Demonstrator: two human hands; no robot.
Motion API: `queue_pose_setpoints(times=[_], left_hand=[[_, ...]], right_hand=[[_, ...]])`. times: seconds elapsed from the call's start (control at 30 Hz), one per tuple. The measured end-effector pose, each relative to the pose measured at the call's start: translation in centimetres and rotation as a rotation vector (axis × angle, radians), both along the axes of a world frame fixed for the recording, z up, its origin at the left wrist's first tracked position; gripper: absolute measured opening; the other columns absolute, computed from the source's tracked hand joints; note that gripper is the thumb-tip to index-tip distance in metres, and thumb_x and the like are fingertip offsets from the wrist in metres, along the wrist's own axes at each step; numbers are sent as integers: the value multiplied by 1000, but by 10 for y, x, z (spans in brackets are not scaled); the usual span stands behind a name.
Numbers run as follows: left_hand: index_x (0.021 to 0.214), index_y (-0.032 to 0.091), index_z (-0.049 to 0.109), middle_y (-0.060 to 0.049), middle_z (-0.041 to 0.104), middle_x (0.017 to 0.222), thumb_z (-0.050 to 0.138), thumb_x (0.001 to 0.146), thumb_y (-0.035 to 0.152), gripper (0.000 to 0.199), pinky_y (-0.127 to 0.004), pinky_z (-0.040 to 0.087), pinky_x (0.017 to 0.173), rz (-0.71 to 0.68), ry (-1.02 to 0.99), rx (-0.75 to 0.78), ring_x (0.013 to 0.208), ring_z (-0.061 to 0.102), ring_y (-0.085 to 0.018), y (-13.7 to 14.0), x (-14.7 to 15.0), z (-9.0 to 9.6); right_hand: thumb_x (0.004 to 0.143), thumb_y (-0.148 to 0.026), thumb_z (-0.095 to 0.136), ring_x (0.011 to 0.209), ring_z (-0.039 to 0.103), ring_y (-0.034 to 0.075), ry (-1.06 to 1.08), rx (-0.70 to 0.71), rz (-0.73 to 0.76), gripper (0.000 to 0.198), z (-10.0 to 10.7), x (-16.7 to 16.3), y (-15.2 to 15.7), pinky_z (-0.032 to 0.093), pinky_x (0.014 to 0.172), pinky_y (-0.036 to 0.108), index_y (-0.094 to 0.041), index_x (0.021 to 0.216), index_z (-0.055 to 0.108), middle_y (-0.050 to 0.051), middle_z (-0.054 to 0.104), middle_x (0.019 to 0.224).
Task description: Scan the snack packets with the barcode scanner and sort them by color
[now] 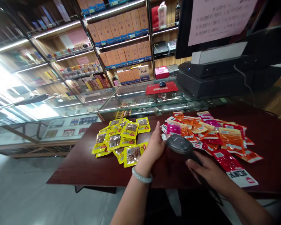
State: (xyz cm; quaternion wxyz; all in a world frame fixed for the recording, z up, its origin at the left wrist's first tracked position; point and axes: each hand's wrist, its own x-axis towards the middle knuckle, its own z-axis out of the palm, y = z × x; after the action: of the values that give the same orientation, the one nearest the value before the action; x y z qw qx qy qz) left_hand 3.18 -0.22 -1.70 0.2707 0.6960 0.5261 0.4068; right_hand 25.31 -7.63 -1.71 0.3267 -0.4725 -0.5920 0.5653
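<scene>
Black handheld barcode scanner with a rounded head and a slim handle (179,144) is in the right hand (202,167), whose fingers and thumb are wrapped round the handle. The head juts out beyond that hand, up and to the left, so that it comes just beside the thumb side of the left hand (154,145); whether the two touch, I cannot tell. The scanner is held above the near half of a dark reddish-brown wooden desk (84,172).

The left hand, with a pale round bangle (141,177) at its wrist, reaches forward between two groups of packets. Its fingertips are near the left edge of a loose heap of red, orange and magenta plastic packets (206,134), but the grip is partly hidden, so I cannot tell whether it grasps one. One long red-and-white packet (235,168) lies on the near right side of that heap, to the right of the right hand.

On the other side of the left hand, flat yellow packets with clear windows showing brown contents (114,141) lie overlapping; the nearest is partly covered by the left forearm. Beyond the desk, a dark computer mouse (162,84) rests on a red rectangular mat (152,90) on a glass showcase (131,93).
</scene>
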Motion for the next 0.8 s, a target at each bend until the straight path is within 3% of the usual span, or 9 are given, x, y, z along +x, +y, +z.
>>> queue_pose_setpoints(times=[0.03,0.1,0.27,0.4,0.53,0.67,0.8], left_hand=[[151,22,30,-13,53,143,62,80,11,79,-39,45,106,-64,45,18,131,52,-22,-3,-3,0],[150,24,35,-13,50,147,65,81,15,76,-42,40,112,-71,225,21,135,48,-25,-16,-18,1],[132,17,58,-17,58,134,75,76,26,59,-52,37,108,321,740,-114,127,50,-36,-52,-76,0],[118,17,62,-17,57,134,78,71,42,56,-51,37,103,450,886,-200,126,48,-39,-58,-94,-2],[106,19,59,-13,68,111,71,79,44,39,-42,41,92,469,820,-253,111,59,-32,-52,-86,1],[95,23,56,-3,70,90,63,86,35,16,-28,39,69,457,497,-316,85,66,-22,-46,-79,-1],[83,23,54,1,67,77,65,81,32,14,-24,38,63,459,194,-238,73,63,-17,-38,-78,-10]], right_hand=[[90,-63,56,49,43,11,-3,-6,1,44,-3,3,0,36,48,23,-20,97,55,-7,47,59],[90,-64,54,49,42,11,-5,-24,18,43,-9,6,0,36,48,23,-21,92,52,-7,46,58],[91,-62,55,47,41,10,21,-54,73,40,-16,1,2,35,47,23,-22,87,47,-8,45,56],[92,-60,54,46,40,10,28,-66,110,41,-15,-9,2,35,46,23,-20,100,51,-9,45,55],[92,-60,54,47,41,11,27,-64,137,51,-9,-12,0,36,47,23,-17,120,51,-9,44,56],[91,-60,55,47,41,11,19,-65,111,62,-4,-10,-3,37,47,23,-13,132,48,-9,44,57],[90,-60,57,47,40,10,38,-96,130,68,-2,-11,-6,35,46,22,-12,137,48,-8,45,58]])
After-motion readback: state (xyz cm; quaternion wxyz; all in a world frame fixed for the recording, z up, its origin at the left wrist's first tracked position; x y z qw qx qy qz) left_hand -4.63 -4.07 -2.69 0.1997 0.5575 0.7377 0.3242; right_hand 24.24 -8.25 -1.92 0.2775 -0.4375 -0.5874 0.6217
